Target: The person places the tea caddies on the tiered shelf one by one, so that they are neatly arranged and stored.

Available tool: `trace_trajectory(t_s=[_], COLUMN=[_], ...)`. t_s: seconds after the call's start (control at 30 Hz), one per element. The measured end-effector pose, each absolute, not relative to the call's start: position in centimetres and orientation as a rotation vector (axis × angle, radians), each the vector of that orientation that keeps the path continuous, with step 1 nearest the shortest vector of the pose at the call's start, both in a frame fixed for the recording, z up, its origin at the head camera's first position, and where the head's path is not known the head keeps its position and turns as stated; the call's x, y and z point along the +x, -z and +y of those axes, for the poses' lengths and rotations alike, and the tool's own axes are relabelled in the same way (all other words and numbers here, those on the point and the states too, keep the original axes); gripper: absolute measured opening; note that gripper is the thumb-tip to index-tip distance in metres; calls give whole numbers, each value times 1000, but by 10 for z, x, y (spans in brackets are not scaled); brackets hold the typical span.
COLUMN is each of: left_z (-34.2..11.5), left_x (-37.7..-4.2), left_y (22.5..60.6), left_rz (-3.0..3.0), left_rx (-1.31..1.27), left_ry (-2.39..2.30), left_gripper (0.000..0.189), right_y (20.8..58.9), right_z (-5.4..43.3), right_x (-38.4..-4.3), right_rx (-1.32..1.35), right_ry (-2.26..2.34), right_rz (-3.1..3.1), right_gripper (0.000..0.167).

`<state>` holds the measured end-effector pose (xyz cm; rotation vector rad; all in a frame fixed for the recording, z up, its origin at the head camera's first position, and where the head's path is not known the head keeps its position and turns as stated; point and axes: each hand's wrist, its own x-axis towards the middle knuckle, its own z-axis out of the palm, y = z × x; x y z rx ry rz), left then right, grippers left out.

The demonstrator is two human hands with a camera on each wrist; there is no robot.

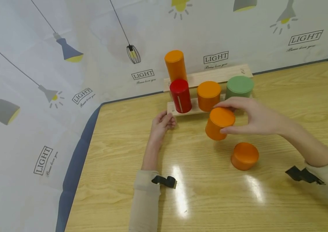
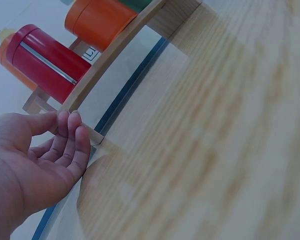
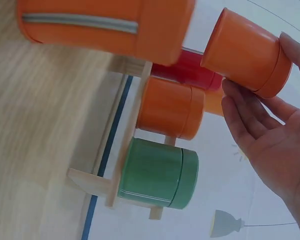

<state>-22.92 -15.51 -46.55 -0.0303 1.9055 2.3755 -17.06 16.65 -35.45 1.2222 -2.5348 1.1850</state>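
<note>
My right hand point(image 1: 258, 117) grips an orange canister point(image 1: 217, 129) by its lid end, thumb on one side and fingers on the other. In the right wrist view this canister point(image 3: 245, 50) is up off the table, before the rack. My left hand point(image 1: 159, 127) pinches the left front corner of a two-step wooden rack point(image 1: 220, 75), as the left wrist view shows with thumb and fingertips at the board's end point(image 2: 72, 102). On the rack's lower step stand a red canister point(image 1: 181, 98), an orange canister point(image 1: 208, 96) and a green canister point(image 1: 239, 87).
A tall orange canister point(image 1: 175, 66) stands on the upper step, behind the red one. Another short orange canister point(image 1: 244, 157) sits on the wooden table point(image 1: 117, 154), nearer than the held one. A lamp-print curtain point(image 1: 94, 48) hangs behind the table's dark edge.
</note>
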Motion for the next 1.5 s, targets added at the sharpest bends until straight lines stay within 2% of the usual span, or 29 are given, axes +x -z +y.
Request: trace_trajectory(t_s=[0.63, 0.87, 1.2, 1.5], left_z=[-158, -158, -157, -156], left_x=[-227, -227, -226, -228], left_y=[466, 468, 466, 466], left_rz=[1914, 1904, 1904, 1905], left_rx=[-38, -53, -44, -40], left_ry=[-2363, -2363, -2378, -2377], left_gripper=[29, 29, 30, 28], right_y=[304, 299, 301, 306], right_z=[168, 163, 147, 130], right_x=[-214, -236, -266, -288], right_rx=[772, 599, 513, 582], right_ry=[-1199, -1246, -1277, -1212], right_rz=[-2533, -2647, -2649, -2632], right_gripper=[56, 64, 61, 49])
